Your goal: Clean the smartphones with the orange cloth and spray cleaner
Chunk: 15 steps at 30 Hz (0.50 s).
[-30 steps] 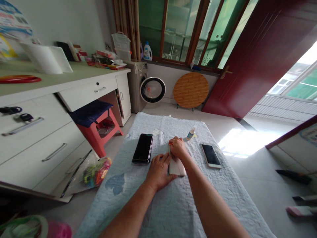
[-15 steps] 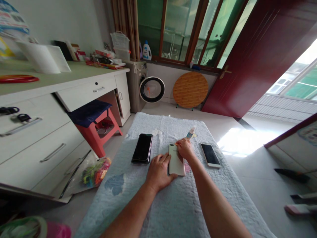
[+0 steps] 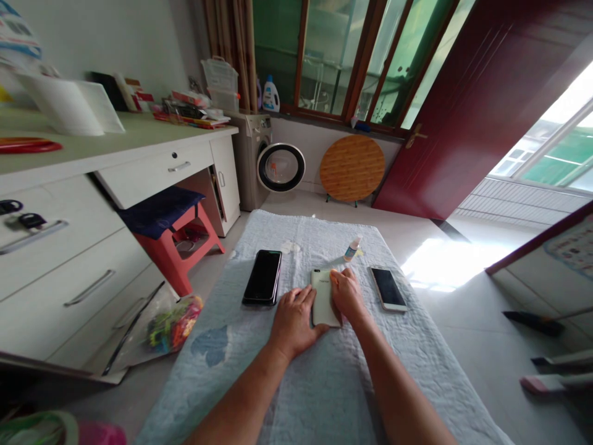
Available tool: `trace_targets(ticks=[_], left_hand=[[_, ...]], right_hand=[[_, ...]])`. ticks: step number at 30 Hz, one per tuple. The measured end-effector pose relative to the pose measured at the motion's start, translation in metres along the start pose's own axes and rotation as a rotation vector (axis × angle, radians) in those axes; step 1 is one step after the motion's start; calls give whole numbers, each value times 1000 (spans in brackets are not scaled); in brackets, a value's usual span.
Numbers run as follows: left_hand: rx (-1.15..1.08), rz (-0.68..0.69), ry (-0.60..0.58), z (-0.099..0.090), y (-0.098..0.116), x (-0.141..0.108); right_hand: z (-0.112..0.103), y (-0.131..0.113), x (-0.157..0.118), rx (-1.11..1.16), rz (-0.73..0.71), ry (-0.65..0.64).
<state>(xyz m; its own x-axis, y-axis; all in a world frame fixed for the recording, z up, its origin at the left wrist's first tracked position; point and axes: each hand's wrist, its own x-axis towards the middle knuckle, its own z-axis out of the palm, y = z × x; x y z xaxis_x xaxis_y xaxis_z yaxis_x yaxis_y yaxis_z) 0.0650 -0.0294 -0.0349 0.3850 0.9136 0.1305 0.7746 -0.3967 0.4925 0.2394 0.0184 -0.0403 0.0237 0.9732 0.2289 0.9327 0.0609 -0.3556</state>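
Note:
A white phone [image 3: 323,303] lies face down on the cloth-covered table, its camera at the far left corner. My left hand [image 3: 294,318] steadies it, fingers along the left edge and thumb at the near edge. Closed over the phone's right side, my right hand [image 3: 348,293] pinches a small orange thing [image 3: 334,274] against the back; its kind cannot be made out. A small white spray bottle [image 3: 352,250] stands just beyond that hand. To the left lies a black phone [image 3: 263,277], and on the right a white-framed phone [image 3: 388,288], both screen up.
The table wears a pale blue quilted cloth [image 3: 222,395]. Left are a white desk [image 3: 152,176] and a red stool [image 3: 183,253] with a dark seat. A washing machine [image 3: 252,157] with its door open, a round wooden tabletop [image 3: 353,168] and a red door [image 3: 430,111] stand beyond.
My right hand has slid from the phone's upper end toward me along its right side, with the orange thing. The left hand keeps its place on the phone. The view has shifted slightly.

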Motion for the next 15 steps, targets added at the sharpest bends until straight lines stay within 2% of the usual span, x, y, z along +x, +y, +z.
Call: trace_targets(ticks=[5, 10, 15], left_hand=[[4, -1, -7, 0, -1, 0], [13, 17, 20, 2, -2, -1], [24, 34, 15, 1, -2, -1]], right_hand=[[-13, -1, -24, 126, -26, -36], [-21, -13, -46, 259, -133, -126], [-21, -25, -52, 259, -208, -164]])
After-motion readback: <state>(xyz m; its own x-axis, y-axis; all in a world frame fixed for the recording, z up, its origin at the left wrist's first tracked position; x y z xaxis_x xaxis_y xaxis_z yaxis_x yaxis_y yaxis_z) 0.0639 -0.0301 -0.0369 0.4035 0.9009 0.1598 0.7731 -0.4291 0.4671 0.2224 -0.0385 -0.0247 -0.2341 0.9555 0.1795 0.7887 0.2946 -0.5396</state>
